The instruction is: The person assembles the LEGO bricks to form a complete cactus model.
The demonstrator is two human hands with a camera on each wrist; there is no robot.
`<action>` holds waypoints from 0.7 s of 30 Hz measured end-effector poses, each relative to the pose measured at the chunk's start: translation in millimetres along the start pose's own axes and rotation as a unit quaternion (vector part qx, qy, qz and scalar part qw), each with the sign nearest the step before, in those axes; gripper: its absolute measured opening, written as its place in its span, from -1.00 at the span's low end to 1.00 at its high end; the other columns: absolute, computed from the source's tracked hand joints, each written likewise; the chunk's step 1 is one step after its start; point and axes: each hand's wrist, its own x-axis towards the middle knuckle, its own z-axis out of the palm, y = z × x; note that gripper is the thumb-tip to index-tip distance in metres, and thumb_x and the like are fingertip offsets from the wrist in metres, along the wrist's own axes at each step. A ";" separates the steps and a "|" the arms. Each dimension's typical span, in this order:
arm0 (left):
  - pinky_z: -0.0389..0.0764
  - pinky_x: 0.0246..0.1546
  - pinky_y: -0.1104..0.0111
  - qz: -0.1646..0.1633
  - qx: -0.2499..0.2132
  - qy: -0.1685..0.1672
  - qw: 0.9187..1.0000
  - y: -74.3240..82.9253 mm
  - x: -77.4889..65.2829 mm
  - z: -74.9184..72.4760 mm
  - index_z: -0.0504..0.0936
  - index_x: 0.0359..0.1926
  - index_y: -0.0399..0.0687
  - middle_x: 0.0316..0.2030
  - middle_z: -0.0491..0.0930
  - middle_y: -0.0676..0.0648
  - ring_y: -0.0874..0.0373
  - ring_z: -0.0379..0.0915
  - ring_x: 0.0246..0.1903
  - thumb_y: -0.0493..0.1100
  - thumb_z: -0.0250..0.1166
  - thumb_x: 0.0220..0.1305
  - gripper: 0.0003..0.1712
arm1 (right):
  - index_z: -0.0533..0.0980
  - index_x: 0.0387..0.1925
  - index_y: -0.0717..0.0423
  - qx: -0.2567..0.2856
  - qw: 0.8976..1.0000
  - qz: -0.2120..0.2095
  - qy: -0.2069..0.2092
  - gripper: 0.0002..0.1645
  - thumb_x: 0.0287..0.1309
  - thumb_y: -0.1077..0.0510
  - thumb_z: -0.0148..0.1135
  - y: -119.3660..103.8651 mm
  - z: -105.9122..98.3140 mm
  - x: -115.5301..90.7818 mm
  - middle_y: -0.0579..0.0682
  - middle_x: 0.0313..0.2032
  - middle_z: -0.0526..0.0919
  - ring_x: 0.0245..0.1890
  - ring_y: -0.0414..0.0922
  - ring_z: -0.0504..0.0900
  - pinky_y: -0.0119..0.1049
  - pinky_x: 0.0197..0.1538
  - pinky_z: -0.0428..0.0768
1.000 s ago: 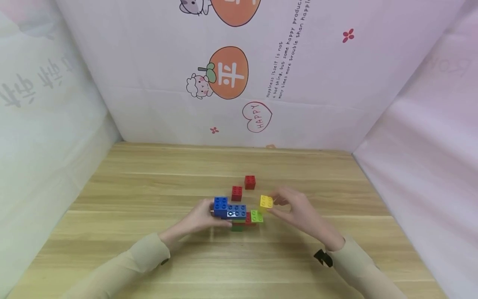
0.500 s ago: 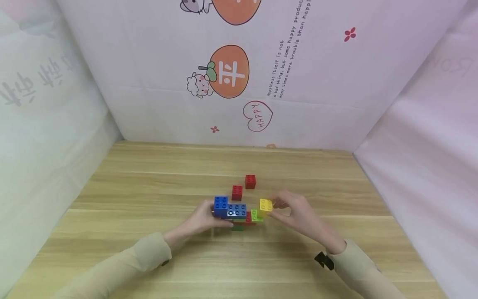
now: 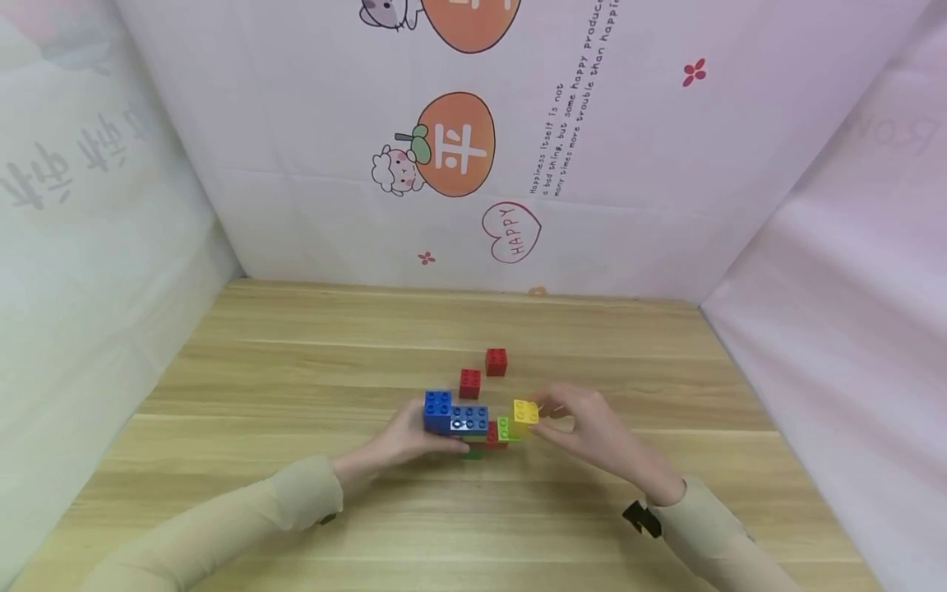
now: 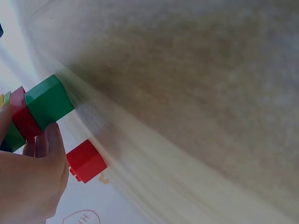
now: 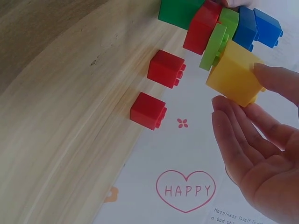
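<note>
My left hand (image 3: pixel 403 436) grips the left side of a stack of toy building bricks. On top of it sit a blue square brick (image 3: pixel 437 411) and a longer blue brick (image 3: pixel 469 419). Lower down are a red brick (image 5: pixel 202 27) and a green brick (image 4: pixel 49 101). A thin light green brick (image 5: pixel 215 46) sticks out at the stack's right end. My right hand (image 3: pixel 595 427) pinches a yellow brick (image 5: pixel 235 74) between thumb and fingers. The yellow brick sits over the light green one's right part; whether its studs are pressed home I cannot tell.
Two loose red bricks, a nearer one (image 3: pixel 469 383) and a farther one (image 3: pixel 496 362), stand on the wooden table (image 3: pixel 333 345) behind the stack. A printed white cloth (image 3: pixel 311 164) rises at the table's back edge, with more cloth along both sides.
My right hand has lowered the yellow brick slightly onto the light green brick, covering its right part. The left hand keeps its grip on the stack, almost unmoved.
</note>
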 end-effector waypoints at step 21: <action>0.57 0.26 0.09 -0.014 0.000 0.005 1.000 1.9 -1.5 2.8 0.44 0.29 -0.20 0.14 0.65 -0.14 -0.04 0.60 0.15 -0.13 0.54 0.04 -0.21 | 0.58 -0.09 0.08 0.005 0.999 -0.024 -0.023 -0.69 0.10 0.20 0.43 2.7 -2.4 1.9 0.00 -0.17 0.77 -0.23 -0.11 0.77 -0.28 -0.17 0.78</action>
